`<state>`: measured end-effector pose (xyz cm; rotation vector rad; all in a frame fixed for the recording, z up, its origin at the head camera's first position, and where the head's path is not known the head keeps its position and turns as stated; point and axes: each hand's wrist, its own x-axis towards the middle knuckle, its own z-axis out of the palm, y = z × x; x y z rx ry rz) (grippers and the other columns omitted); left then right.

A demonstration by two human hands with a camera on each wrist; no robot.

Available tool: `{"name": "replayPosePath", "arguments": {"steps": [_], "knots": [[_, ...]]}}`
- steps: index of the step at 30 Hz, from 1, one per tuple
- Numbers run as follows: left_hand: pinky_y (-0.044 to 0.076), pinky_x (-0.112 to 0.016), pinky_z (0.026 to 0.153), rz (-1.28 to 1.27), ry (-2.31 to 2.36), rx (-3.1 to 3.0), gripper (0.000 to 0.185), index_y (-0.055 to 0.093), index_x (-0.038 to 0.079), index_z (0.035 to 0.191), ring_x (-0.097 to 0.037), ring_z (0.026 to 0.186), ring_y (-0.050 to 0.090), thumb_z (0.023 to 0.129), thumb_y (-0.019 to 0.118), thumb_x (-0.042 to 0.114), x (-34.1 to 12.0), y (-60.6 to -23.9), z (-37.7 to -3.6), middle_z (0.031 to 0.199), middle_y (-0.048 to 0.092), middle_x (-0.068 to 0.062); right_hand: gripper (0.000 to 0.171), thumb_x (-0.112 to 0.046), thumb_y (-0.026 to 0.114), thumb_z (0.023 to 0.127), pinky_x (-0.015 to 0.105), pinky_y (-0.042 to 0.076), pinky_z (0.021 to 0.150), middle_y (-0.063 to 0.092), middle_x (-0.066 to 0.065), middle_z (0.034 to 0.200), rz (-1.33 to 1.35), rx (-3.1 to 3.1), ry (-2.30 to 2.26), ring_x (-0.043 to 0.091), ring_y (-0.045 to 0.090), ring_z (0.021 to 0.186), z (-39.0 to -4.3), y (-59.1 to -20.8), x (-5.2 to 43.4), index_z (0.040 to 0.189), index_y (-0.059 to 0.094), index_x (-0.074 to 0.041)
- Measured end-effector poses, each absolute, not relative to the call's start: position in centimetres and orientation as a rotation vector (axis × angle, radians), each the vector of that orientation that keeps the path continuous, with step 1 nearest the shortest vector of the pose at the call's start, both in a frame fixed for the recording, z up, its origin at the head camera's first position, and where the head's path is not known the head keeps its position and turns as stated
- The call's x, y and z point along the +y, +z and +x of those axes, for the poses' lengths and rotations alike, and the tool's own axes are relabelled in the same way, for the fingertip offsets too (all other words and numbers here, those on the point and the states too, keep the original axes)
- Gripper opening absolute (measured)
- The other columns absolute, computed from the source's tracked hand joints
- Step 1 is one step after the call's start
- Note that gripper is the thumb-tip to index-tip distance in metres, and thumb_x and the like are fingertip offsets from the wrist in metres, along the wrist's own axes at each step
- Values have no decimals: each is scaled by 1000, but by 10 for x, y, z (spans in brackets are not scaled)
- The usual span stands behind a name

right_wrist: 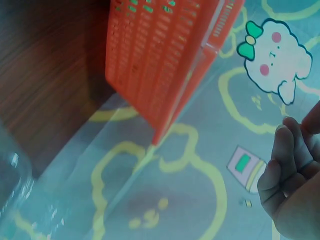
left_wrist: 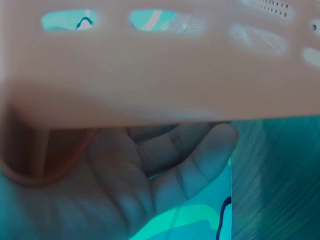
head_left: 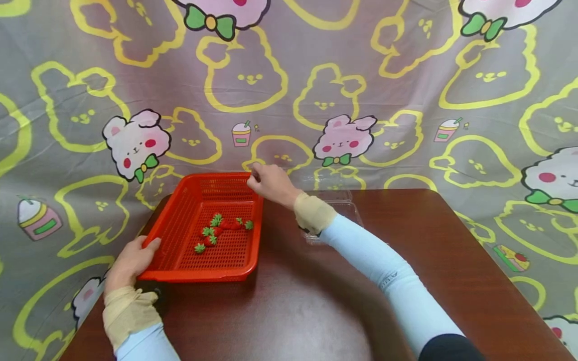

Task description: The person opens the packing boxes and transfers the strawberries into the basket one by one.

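In the head view, my left hand (head_left: 132, 261) grips the left rim of a red plastic basket (head_left: 193, 275) near its front corner. The left wrist view shows that hand's fingers (left_wrist: 200, 155) bent beneath the basket rim (left_wrist: 150, 90). Several red strawberries (head_left: 210, 239) with green leaf caps lie on the slatted basket floor. My right hand (head_left: 272, 183) hovers by the basket's far right corner, its fingers loosely bent. Nothing shows between those fingers (right_wrist: 284, 150) in the right wrist view, where the basket's outer wall (right_wrist: 150, 65) stands apart from them.
A clear plastic container (head_left: 353, 213) with its lid raised stands on the brown table (head_left: 406, 220), partly hidden by my right forearm. Behind the table hangs a grey curtain (head_left: 280, 125) with cartoon animals, close to the basket's back edge.
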<state>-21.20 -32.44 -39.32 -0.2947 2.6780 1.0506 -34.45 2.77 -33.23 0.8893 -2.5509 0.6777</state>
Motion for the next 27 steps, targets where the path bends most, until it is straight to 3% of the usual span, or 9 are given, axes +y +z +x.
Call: {"name": "replayPosePath", "arguments": {"steps": [15,27], "knots": [[43,-46,86,-303,1103,2640,68,28,-11,141,-40,107,52,104,32,45,-324,-391,-210,126,47,-32,8,-14,55,83,30,37,52,54,0,62,817,-2579,498,15,46,56,-345,-329,115,75,53,-11],[42,-48,86,-295,1030,2682,70,29,-12,140,-41,106,51,104,29,48,-327,-392,-213,126,47,-34,10,-10,66,88,30,44,60,58,2,69,1003,-3029,316,14,50,61,-341,-329,183,79,61,-9]]}}
